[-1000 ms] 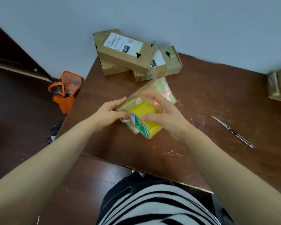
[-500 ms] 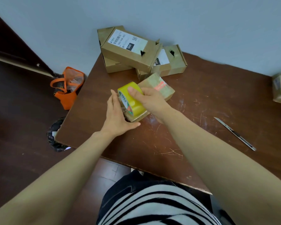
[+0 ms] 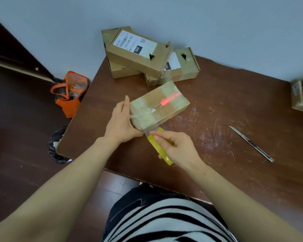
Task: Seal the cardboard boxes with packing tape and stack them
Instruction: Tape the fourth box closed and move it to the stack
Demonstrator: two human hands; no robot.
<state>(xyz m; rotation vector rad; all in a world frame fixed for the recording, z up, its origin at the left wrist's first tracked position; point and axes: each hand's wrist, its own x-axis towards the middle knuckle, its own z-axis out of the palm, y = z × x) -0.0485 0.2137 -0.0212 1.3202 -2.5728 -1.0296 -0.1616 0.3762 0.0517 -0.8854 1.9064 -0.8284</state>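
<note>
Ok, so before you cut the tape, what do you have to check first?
1. Left hand steadies the taped box: ok.
2. Right hand grips the tape roll: ok.
3. Tape strip runs from the roll to the box's near corner: ok.
4. Knife lies free on the table, right of both hands: ok.
5. Tape stuck down flat, no wrinkles: cannot tell.
</note>
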